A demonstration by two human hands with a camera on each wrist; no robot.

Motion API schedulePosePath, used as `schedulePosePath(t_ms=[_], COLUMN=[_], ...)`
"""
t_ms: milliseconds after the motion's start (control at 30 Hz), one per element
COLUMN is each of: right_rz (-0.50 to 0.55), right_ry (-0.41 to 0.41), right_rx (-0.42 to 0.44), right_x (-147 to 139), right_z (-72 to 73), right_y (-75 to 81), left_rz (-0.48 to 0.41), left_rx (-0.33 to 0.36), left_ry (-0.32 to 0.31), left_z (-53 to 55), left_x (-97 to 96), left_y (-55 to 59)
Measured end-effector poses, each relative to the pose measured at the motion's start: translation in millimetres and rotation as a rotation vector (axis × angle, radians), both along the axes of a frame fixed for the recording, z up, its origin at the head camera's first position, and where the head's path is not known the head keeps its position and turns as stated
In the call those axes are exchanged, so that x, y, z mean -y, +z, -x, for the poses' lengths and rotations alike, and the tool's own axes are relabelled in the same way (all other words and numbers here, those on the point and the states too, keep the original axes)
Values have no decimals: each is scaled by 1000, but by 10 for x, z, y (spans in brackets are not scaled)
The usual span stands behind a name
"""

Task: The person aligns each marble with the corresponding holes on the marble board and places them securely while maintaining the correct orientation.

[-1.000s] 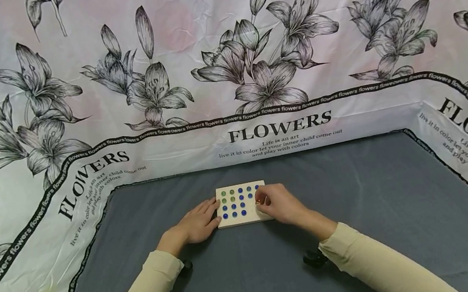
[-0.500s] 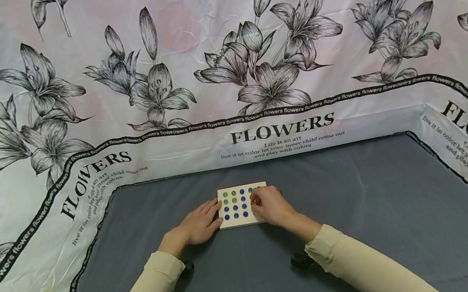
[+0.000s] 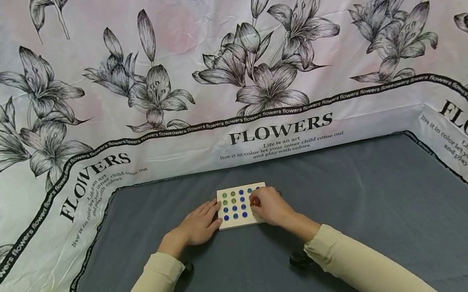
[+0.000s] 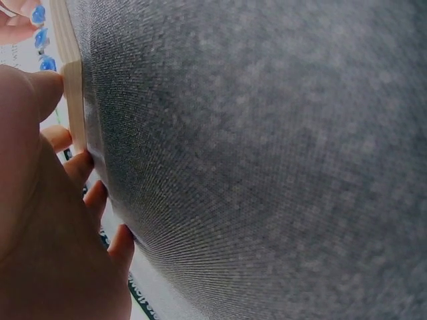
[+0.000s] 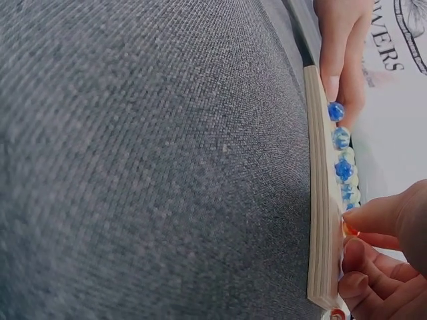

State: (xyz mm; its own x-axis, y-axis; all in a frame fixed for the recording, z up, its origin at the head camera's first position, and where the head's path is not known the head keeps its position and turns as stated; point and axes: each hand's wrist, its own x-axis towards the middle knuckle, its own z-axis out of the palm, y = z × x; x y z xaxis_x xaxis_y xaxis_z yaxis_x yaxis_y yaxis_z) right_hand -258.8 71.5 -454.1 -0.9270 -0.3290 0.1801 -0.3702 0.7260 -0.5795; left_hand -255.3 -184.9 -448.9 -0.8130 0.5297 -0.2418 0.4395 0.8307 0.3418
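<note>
Nearer nine o'clock than a second ago, the right hand [image 3: 273, 207] is pinching a marble [image 5: 349, 229], plainly orange only by right wrist view, toward three o'clock on the board [image 3: 241, 222]; the left hand [image 3: 199, 225], uncurled, is touching nine.

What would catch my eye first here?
Probably the large dark flowers printed on the pale backdrop, across the head view's top. Next, the board of green and blue balls on the grey cloth, near the middle, the left hand at its left edge. Over its right side, the right hand pinches something orange.
</note>
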Motion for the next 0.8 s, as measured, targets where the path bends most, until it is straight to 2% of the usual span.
schedulePosePath(t_ms=[233,433,533,800], right_rz=[-3,2,-16,-30], right_ry=[45,96,118,119], right_rx=[17,33,11,-9], right_x=[-82,-280,-402,-715], right_z=[-63,-153,-181,-189], right_y=[61,173,208,243], left_rz=[25,27,11,9], left_rx=[-4,-9,-19,-20], left_ry=[11,30,28,23], left_z=[2,8,6,35], left_x=[-5,7,13,24], left_y=[-14,-68,-76,-132])
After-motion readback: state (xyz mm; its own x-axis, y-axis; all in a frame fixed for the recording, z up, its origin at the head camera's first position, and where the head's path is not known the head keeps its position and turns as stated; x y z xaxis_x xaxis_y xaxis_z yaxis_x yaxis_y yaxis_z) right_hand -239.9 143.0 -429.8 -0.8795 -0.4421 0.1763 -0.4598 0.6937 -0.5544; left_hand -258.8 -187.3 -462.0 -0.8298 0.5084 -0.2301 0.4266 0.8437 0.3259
